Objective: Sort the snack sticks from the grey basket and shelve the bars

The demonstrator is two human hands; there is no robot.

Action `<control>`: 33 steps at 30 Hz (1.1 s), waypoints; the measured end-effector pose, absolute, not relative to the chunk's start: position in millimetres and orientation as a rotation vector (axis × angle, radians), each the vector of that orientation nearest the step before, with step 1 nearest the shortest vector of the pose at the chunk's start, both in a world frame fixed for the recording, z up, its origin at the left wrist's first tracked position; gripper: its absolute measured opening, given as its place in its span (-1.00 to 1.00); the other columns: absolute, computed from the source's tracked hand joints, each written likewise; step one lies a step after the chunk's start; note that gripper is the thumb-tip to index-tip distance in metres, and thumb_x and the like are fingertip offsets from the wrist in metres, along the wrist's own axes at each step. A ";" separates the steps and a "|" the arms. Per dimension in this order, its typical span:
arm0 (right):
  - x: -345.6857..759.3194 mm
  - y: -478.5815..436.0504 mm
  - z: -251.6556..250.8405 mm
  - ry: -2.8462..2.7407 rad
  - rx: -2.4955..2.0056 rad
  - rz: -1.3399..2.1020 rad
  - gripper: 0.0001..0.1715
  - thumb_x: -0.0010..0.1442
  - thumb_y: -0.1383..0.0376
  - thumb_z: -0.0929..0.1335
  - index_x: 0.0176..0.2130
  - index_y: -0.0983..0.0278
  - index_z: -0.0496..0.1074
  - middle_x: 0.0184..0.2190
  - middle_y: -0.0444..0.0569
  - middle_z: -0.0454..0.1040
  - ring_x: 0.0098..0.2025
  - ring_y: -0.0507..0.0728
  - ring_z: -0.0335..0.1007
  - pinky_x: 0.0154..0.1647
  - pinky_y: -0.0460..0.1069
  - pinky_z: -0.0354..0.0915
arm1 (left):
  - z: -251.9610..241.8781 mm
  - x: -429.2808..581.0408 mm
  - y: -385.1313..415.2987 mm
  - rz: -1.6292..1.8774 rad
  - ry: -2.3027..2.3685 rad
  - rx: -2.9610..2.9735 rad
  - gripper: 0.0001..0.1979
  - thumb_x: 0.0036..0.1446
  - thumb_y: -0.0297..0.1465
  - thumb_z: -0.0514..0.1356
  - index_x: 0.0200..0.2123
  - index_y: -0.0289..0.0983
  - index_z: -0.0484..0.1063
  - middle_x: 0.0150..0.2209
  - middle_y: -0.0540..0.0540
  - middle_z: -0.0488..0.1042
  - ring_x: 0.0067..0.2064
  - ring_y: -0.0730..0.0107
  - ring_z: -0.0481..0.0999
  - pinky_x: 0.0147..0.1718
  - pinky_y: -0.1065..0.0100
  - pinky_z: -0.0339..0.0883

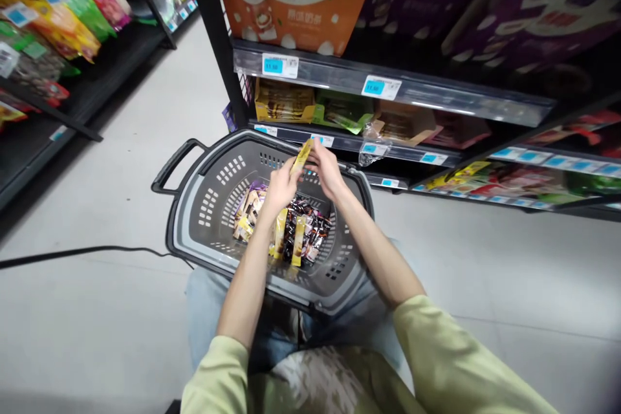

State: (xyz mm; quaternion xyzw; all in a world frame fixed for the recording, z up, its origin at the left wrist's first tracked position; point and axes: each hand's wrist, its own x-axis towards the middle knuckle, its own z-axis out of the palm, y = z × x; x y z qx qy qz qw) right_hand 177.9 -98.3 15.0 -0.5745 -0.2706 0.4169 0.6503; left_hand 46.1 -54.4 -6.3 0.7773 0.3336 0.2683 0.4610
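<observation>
Over the basket, my left hand [281,189] is closed around a slim yellow stick packet [303,154], which points up and away from me. My right hand [326,169] meets the packet's upper end, its fingers bent and pressed against it. Below both hands is a grey shopping basket [201,207] with a black rim. Inside it lie two more yellow stick packets [299,240], dark wrapped pieces [317,228] and cream-and-purple packets [250,204]. My left forearm hides part of these contents.
A low shelf [339,139] ahead holds open cartons of stick packets, including a yellow carton [284,103]. Above it stand orange drink boxes [295,6]. Bagged snacks [53,13] fill a rack at left. The basket's black handle [167,165] sticks out leftward.
</observation>
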 end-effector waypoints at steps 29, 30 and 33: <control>191.9 -108.9 12.7 -0.291 -1.153 0.804 -0.70 -0.08 0.15 0.56 -0.32 0.23 0.59 -0.29 -0.08 0.61 -0.24 0.07 0.51 -0.18 -0.03 0.41 | -15.8 57.5 -61.8 0.578 0.805 1.449 -0.60 0.00 -0.36 0.36 -0.07 -0.32 0.44 -0.23 -0.16 0.63 -0.37 0.33 0.64 -0.44 0.41 0.46; 191.8 -109.1 12.7 -0.282 -1.146 0.806 -0.71 -0.08 0.15 0.56 -0.33 0.24 0.59 -0.30 -0.07 0.61 -0.23 0.08 0.52 -0.17 -0.03 0.42 | -16.0 57.6 -61.8 0.577 0.823 1.506 -0.59 -0.01 -0.36 0.37 -0.07 -0.30 0.44 -0.23 -0.14 0.63 -0.39 0.35 0.63 -0.43 0.41 0.44; 189.3 -109.9 14.1 -0.273 -1.156 0.811 -0.72 -0.05 0.16 0.55 -0.31 0.24 0.59 -0.30 -0.07 0.62 -0.21 0.10 0.54 -0.16 -0.01 0.44 | -12.6 57.4 -62.7 0.579 0.892 1.752 -0.60 -0.02 -0.33 0.38 -0.08 -0.27 0.48 -0.25 -0.08 0.63 -0.40 0.39 0.58 -0.36 0.40 0.41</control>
